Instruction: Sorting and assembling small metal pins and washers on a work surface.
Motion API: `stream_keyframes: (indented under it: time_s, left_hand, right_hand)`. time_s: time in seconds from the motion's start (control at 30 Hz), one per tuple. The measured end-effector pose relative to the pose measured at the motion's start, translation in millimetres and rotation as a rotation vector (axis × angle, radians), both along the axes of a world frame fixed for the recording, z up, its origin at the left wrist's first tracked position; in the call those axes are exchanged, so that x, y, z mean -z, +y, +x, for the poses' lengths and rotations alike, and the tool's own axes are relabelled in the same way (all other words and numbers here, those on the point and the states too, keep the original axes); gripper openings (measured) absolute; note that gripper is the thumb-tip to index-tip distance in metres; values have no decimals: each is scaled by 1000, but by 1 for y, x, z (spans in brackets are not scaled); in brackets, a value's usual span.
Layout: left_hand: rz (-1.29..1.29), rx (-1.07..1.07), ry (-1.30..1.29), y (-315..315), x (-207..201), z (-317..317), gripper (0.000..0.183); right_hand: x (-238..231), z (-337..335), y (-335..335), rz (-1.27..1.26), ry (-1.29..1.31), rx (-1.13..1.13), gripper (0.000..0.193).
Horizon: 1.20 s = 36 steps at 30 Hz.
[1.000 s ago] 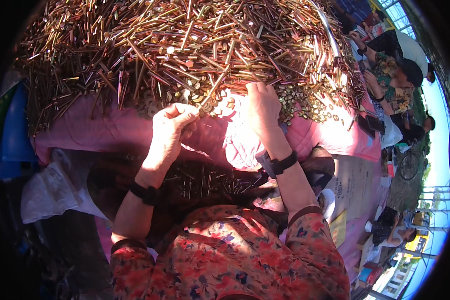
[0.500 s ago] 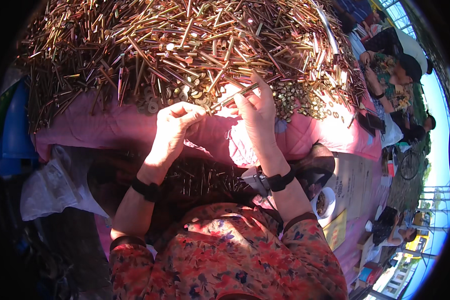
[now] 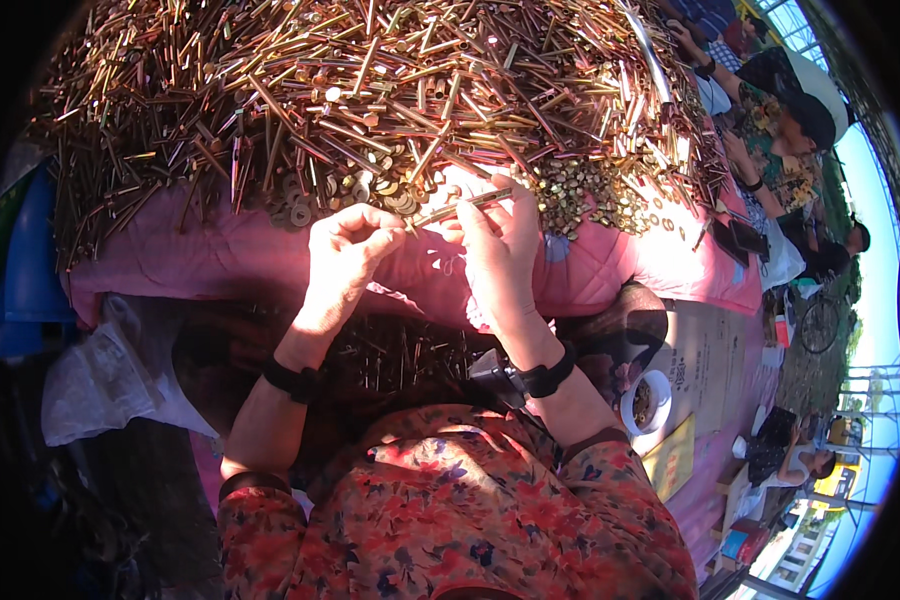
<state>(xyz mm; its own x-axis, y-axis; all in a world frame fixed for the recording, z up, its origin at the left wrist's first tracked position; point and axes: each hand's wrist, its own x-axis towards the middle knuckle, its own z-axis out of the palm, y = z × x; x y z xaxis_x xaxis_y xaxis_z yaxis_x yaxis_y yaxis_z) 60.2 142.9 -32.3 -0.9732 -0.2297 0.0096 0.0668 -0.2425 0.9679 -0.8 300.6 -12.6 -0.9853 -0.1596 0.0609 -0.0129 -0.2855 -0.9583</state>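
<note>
A slim brassy expansion bolt (image 3: 485, 198) lies slantwise in my right hand (image 3: 502, 260), gripped between thumb and fingers. Its lower left end reaches the fingertips of my left hand (image 3: 342, 262), which are pinched together; whatever small part they hold is too small to make out. Both hands are above the front edge of a pink quilted cover (image 3: 200, 245). Just beyond them lie loose flat washers (image 3: 300, 213) and, to the right, a heap of small nuts (image 3: 575, 195). A large pile of brassy bolts and sleeves (image 3: 370, 80) spreads behind.
Below the right forearm stands a white bucket (image 3: 630, 410) with small parts inside, beside flattened cardboard (image 3: 705, 365). A clear plastic bag (image 3: 105, 385) hangs at the left near a blue container (image 3: 35, 260). Other people (image 3: 795, 130) sit along the right side.
My right hand has lowered slightly, and the bolt in it now lies flatter. The left fingertips stay pinched at its end. At the right, a nearby person's arms have shifted.
</note>
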Motion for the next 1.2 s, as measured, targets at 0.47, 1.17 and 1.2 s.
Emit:
stream_keyframes:
  time_s: [0.47, 1.17, 1.2]
  left_hand:
    - [153, 34, -107, 19, -3, -8, 25]
    - [172, -15, -196, 0, -10, -5, 5]
    - [173, -15, -196, -1, -10, -5, 5]
  right_hand:
    - [16, 19, 0, 586, 437, -78, 40]
    - [20, -40, 13, 752, 303, -127, 20]
    - [16, -37, 13, 517, 165, -196, 16]
